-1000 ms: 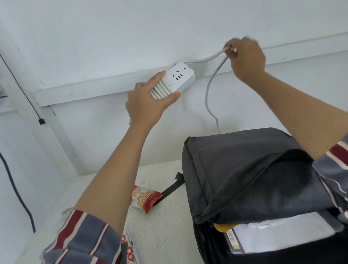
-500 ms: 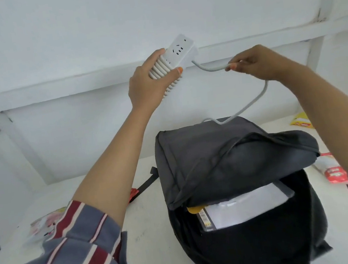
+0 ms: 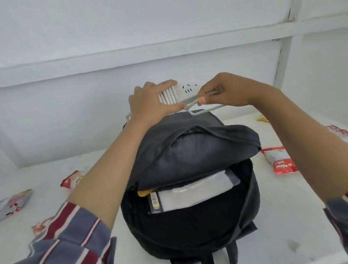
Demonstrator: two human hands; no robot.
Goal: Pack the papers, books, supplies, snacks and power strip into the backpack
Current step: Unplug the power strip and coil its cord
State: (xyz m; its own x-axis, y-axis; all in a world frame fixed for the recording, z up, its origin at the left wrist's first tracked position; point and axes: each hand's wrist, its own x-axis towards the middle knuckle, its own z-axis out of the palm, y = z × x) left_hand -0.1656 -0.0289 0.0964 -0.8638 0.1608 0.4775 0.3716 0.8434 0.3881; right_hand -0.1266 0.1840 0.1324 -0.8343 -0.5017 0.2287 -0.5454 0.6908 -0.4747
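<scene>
Well off to the left of the left hand (image 3: pixel 154 105), and lower down on the white table (image 3: pixel 30 177), a silvery snack packet (image 3: pixel 8 205) lies flat. A red packet (image 3: pixel 72 179) lies nearer, just beside the left forearm, and a third packet (image 3: pixel 40 227) pokes out from under the striped sleeve (image 3: pixel 59 257).

The left hand is raised above the far edge of the black backpack (image 3: pixel 193 151). Its fingers are curled round the white power strip (image 3: pixel 185 88), over the part where the cord (image 3: pixel 204 111) is wound in tight turns about the body. The strip's socket face shows between the two hands.

Just to the right, the right hand (image 3: pixel 227 91) pinches a strand of the cord between thumb and fingertips, close to the strip's end. A loose loop hangs under both hands, at the backpack's top; whether it touches the fabric I cannot tell.

Below the hands the backpack stands on the table, its main compartment unzipped and the flap folded toward the wall. Inside lie white papers (image 3: pixel 198 191), a dark book (image 3: pixel 154 202) with a barcode, and a yellow corner.

Right of the right forearm, a red snack pouch (image 3: pixel 279 160) lies beside the backpack. A white-and-red wrapper (image 3: pixel 341 133) lies farther right, and a small yellow packet (image 3: pixel 262 118) lies near the wall.
</scene>
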